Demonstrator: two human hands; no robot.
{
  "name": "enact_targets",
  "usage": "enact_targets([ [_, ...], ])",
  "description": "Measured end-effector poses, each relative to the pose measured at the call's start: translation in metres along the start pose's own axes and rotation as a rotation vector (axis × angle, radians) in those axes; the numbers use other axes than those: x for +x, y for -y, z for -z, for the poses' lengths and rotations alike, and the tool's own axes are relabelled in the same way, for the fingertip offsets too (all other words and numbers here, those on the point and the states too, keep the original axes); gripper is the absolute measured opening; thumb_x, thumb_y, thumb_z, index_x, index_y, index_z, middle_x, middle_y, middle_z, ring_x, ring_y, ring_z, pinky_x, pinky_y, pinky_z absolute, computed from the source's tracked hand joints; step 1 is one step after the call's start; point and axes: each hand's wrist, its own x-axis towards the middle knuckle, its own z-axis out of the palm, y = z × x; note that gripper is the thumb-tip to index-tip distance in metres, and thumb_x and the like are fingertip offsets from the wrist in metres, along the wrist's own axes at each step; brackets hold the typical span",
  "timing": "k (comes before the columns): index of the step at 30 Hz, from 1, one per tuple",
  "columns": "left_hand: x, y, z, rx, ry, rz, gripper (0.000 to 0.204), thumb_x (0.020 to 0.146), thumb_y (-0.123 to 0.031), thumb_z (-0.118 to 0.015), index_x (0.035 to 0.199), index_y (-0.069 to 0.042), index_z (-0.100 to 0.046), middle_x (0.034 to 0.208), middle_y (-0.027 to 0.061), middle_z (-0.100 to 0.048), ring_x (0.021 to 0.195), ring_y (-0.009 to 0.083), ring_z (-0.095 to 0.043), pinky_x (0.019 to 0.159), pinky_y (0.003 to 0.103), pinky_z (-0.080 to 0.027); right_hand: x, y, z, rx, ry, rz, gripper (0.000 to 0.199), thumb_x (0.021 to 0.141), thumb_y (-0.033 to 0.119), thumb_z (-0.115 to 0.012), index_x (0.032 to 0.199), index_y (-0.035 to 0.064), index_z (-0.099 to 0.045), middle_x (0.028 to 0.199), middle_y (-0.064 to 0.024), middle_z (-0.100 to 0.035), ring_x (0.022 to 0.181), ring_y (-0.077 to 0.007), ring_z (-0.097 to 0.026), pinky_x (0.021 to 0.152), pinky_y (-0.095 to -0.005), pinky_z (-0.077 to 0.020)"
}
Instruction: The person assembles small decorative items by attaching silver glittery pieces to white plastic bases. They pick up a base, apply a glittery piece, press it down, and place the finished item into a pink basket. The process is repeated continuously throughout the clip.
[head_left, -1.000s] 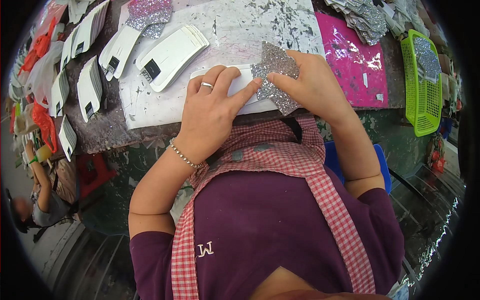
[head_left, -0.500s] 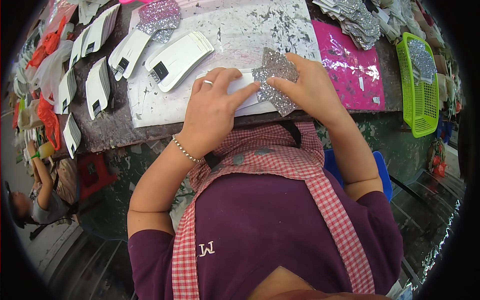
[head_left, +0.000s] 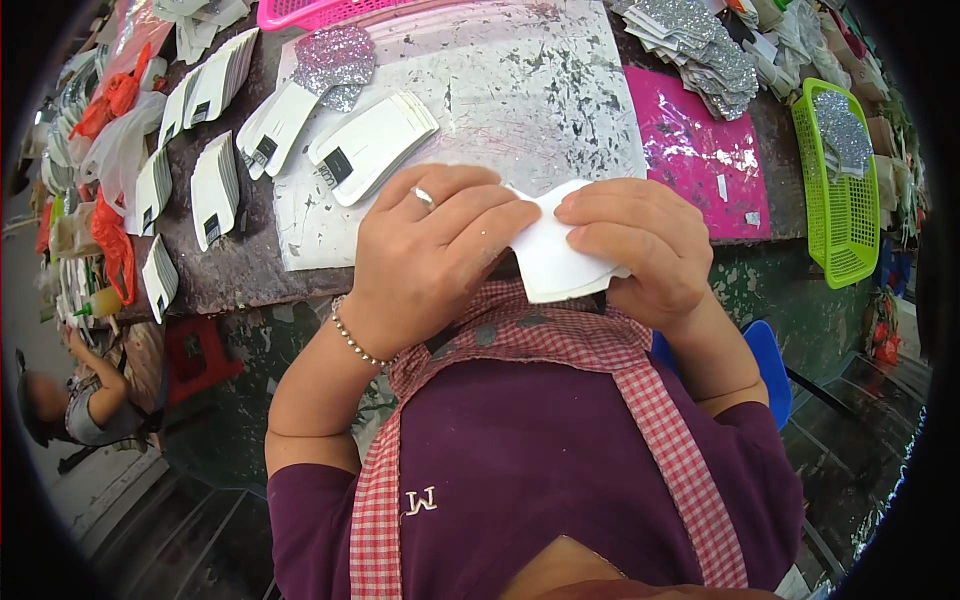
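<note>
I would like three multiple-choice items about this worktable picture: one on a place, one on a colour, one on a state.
1. Where is the green basket?
A. at the table's right end
B. on the floor at the left
C. on the person's lap

2. What colour is the mat right of the white work board?
A. blue
B. pink
C. black

3. How is the white piece held?
A. it lies flat and untouched on the board
C. in the left hand alone
B. both hands pinch it, lifted off the board

Answers:
1 A: the basket stands at the right end, past the mat.
2 B: the mat is bright pink.
3 B: the left hand and the right hand each grip an edge of the piece, near the checked apron.
</note>
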Motion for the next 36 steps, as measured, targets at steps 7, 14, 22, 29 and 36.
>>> enact_targets([
  [7, -0.007, 0.006, 0.012, -0.098, 0.034, 0.389, 0.025, 0.073, -0.022, -0.086, 0.077, -0.008, -0.066, 0.066, 0.0055, -0.061, 0.058, 0.0202, -0.060, 0.053, 0.032, -0.046, 0.002, 0.000, -0.015, 0.460, -0.218, -0.449, 0.061, 0.077, 0.005, -0.085, 0.131, 0.0000, -0.058, 0.122, -0.0157, -0.068, 0.101, -0.0240, -0.071, 0.091, -0.0339, -0.0557],
  [14, -0.008, 0.014, 0.008, -0.787, 0.103, 0.903, 0.035, 0.088, -0.020, -0.080, 0.071, -0.003, -0.056, 0.064, -0.0057, -0.048, 0.063, 0.0017, -0.040, 0.052, 0.024, -0.036, 0.005, 0.007, -0.036, 1.120, -0.107, -1.131, 0.027, 0.088, 0.002, -0.075, 0.114, -0.0035, -0.070, 0.105, -0.0090, -0.074, 0.094, -0.0150, -0.069, 0.087, -0.0298, -0.0557],
  [22, 0.020, 0.082, 0.047, -0.615, 0.150, 0.863, 0.020, 0.097, -0.021, -0.067, 0.086, -0.004, -0.067, 0.072, -0.0060, -0.058, 0.064, 0.0015, -0.050, 0.055, 0.023, -0.039, 0.003, -0.008, -0.049, 1.172, 0.107, -1.092, 0.049, 0.093, 0.007, -0.072, 0.138, -0.0012, -0.054, 0.115, -0.0117, -0.071, 0.098, -0.0141, -0.068, 0.083, -0.0272, -0.0545],
  [29, -0.013, 0.218, 0.080, 0.609, 0.260, 0.533, 0.040, 0.093, -0.033, -0.071, 0.119, -0.001, -0.069, 0.105, 0.0121, -0.072, 0.095, 0.0256, -0.069, 0.083, 0.037, -0.052, -0.002, -0.070, 0.005, 0.239, 0.084, -0.928, 0.027, 0.093, 0.013, -0.072, 0.117, 0.0016, -0.072, 0.111, -0.0064, -0.073, 0.097, -0.0110, -0.066, 0.086, -0.0279, -0.0538],
  [36, -0.002, 0.095, 0.009, -0.018, 0.042, 0.480, 0.038, 0.086, -0.014, -0.078, 0.123, -0.006, -0.068, 0.122, 0.0137, -0.069, 0.116, 0.0298, -0.064, 0.099, 0.037, -0.048, -0.004, -0.281, 0.106, -0.845, -0.092, -0.716, 0.072, 0.080, 0.052, -0.076, 0.127, -0.0018, -0.065, 0.123, -0.0207, -0.069, 0.117, -0.0376, -0.064, 0.103, -0.0471, -0.0466],
])
